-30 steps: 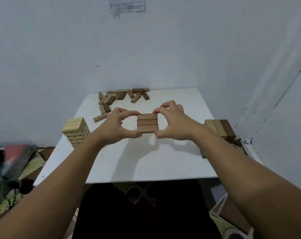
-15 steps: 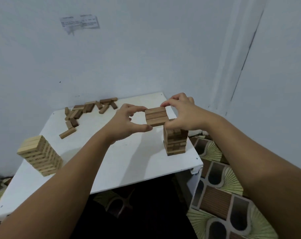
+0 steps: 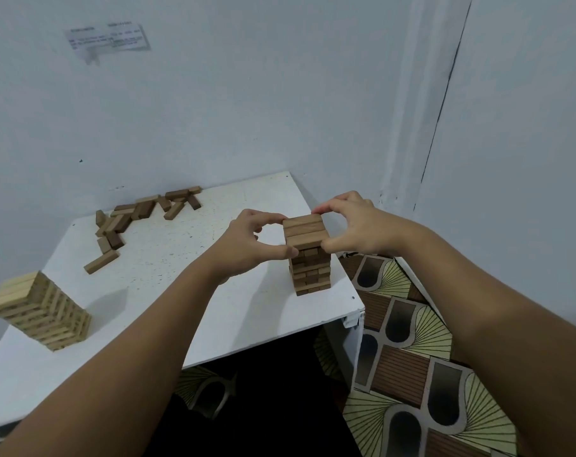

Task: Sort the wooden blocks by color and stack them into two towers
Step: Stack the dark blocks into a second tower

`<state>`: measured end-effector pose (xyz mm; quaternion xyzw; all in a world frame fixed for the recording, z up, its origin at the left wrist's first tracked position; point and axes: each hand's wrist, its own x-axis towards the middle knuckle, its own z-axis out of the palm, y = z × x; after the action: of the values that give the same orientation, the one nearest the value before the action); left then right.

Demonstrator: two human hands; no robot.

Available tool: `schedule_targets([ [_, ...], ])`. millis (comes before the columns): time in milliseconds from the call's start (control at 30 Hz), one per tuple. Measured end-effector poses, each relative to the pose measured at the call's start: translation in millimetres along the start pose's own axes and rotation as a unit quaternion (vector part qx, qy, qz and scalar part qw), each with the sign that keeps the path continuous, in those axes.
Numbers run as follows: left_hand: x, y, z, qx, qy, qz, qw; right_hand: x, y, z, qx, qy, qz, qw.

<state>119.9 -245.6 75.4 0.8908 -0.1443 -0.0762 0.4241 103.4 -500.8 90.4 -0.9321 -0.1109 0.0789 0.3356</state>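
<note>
Both hands [image 3: 304, 239] pinch the light, rigid layer of three dark-brown wooden blocks [image 3: 304, 231] by its ends atop the wobbly dark-brown block tower [image 3: 309, 270] at the tabletop's [image 3: 181, 291] three o'clock.

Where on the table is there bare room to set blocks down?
Bare white table lies between the light tower, the dark tower and the loose dark blocks. The near edge is bare too. Crowded: the far left pile, and around the dark tower, where the left hand and right hand pinch its top layer.
</note>
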Motion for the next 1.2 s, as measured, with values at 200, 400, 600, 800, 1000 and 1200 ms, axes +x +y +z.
schedule_targets([
  [200,-0.6,-0.1,0.6,0.000,-0.001,-0.008,1.000,2.9,2.9,1.7,0.003,-0.008,-0.001,1.000],
  [400,-2.5,0.5,1.4,-0.007,-0.006,-0.017,1.000,4.1,6.0,1.3,0.022,-0.026,0.003,0.999],
  [600,-4.1,1.4,4.0,-0.020,-0.011,-0.025,0.999,5.4,8.5,4.4,0.037,-0.039,0.005,0.999],
  [800,-5.6,1.3,4.8,-0.044,-0.015,-0.031,0.998,3.5,7.2,4.0,0.055,-0.043,0.009,0.998],
  [1000,-10.3,3.8,4.9,-0.050,-0.017,-0.035,0.998,1.0,10.6,3.2,0.079,-0.042,0.002,0.996],
  [1200,-23.0,7.0,19.5,-0.224,0.076,-0.055,0.970,-4.6,9.2,34.9,0.350,0.088,0.025,0.932],
])
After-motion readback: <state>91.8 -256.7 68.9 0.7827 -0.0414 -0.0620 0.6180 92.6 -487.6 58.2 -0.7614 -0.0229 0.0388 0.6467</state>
